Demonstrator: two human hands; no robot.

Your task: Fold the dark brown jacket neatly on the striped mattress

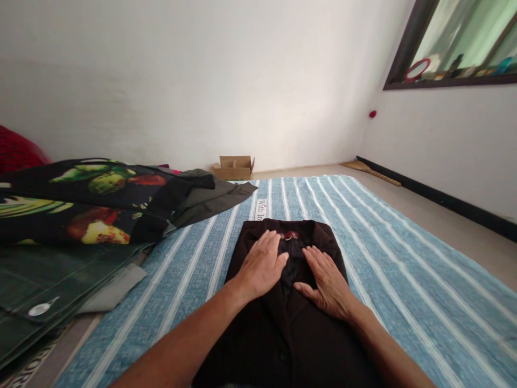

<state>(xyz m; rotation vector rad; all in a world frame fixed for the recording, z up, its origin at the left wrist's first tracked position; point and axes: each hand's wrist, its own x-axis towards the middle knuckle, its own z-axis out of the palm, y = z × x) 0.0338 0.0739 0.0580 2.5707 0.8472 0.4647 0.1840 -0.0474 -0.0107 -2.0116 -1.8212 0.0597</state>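
A dark brown jacket [278,328], folded into a long rectangle, lies face up on a blue striped bedsheet [194,269]. Its collar is at the far end, with a reddish label inside the neck. My left hand [263,264] rests flat on the left lapel, thumb pointing toward the neck opening. On the right lapel lies my right hand [326,281], its fingers stretched out toward the collar and its thumb apart. Neither hand grips the cloth. Beyond the bottom of the picture the jacket's near end is cut off.
To the left is a heap of clothes, with a black garment printed with fruit [97,199] over a dark green one [60,291]. An opened cardboard box [233,167] sits by the back wall. A window [460,43] with a red-rimmed mirror on its sill is at upper right.
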